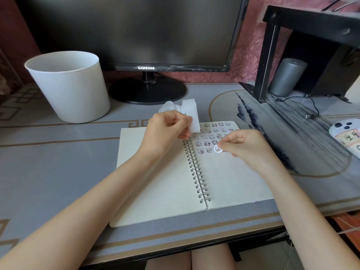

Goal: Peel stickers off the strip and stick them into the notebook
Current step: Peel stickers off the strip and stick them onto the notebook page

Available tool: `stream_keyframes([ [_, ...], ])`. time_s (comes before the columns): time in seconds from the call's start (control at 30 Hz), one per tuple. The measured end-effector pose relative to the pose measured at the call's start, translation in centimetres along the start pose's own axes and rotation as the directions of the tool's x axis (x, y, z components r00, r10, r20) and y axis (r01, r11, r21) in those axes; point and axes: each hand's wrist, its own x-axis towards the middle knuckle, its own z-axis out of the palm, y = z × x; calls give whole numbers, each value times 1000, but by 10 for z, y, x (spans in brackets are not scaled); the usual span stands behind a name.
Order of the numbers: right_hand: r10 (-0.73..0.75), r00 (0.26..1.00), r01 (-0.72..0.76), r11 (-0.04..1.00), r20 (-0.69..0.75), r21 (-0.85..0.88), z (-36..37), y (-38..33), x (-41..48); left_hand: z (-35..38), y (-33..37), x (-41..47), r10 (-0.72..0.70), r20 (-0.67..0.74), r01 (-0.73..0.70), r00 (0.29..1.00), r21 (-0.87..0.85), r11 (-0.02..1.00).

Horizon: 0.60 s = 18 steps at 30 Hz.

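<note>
An open spiral notebook (pixel 159 182) lies on the desk in front of me. Several small cartoon stickers sit in rows on the top of its right page (pixel 233 178). My left hand (pixel 165 131) hovers over the spiral, pinching a white backing strip (pixel 191 115) whose loose end curls up behind the hand. My right hand (pixel 245 147) pinches a round white sticker (pixel 217 148) and holds it on the right page, at the end of the lowest row.
A white bucket (pixel 70 86) stands at the back left. A Samsung monitor (pixel 140 32) on its stand is behind the notebook. At the right are a black shelf (pixel 266 61), a grey speaker (pixel 286 76), a cable and a phone (pixel 346 136).
</note>
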Motion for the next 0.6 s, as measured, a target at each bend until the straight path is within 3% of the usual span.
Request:
stream_keyframes([
  [0.6, -62, 997, 58, 993, -38, -99, 5, 6, 2, -1, -1, 0, 10, -6, -10, 1000, 11, 1000],
])
